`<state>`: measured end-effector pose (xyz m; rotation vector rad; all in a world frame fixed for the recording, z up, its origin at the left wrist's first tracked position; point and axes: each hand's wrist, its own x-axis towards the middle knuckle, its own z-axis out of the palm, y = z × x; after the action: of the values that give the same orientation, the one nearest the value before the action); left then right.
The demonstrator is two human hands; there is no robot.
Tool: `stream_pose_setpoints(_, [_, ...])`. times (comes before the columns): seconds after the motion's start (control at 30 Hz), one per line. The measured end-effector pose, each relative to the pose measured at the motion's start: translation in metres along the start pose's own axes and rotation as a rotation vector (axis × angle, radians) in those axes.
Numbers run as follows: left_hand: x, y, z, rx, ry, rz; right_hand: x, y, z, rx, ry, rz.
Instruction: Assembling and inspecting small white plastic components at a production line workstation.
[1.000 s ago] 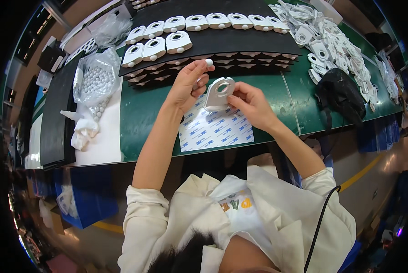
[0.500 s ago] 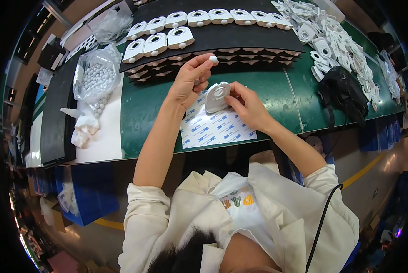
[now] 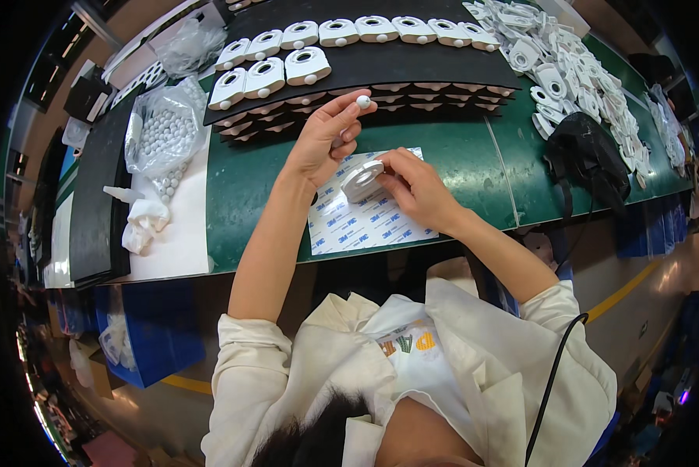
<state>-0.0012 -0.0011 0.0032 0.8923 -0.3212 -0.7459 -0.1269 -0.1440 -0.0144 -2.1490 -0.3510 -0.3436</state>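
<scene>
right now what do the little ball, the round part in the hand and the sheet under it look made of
Little ball: white, smooth, probably plastic; material unsure.
Round part: pale grey-white moulded plastic by its matte even surface.
Sheet: white paper-like backing, flat with blue print, possibly a sticker liner.

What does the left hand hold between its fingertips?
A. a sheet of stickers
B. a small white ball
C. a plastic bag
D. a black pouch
B: the left hand pinches a small white ball at its fingertips, raised above the green table.
</scene>
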Motion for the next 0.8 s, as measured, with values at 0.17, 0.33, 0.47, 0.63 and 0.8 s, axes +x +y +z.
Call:
stream_pose_setpoints(0.17, [-0.003, 0.002, 0.004, 0.024, -0.013, -0.016, 0.002, 0.006, -0.008, 0.557, -0.024, 0.306])
stream_pose_setpoints(0.33, [-0.005, -0.001, 0.008, 0.247, 0.024, -0.042, 0.01, 0.017, -0.024, 1.068, 0.244, 0.355])
stream_pose_setpoints(0.47, [-0.006, -0.006, 0.012, 0.334, 0.015, -0.012, 0.01, 0.02, -0.029, 1.252, 0.307, 0.381])
stream_pose_setpoints(0.63, [-0.009, -0.006, 0.019, 0.395, 0.012, -0.019, 0.009, 0.019, -0.028, 1.233, 0.292, 0.382])
stream_pose_setpoints(0.8, [-0.009, -0.006, 0.017, 0.382, -0.008, -0.061, 0.009, 0.018, -0.028, 1.197, 0.296, 0.364])
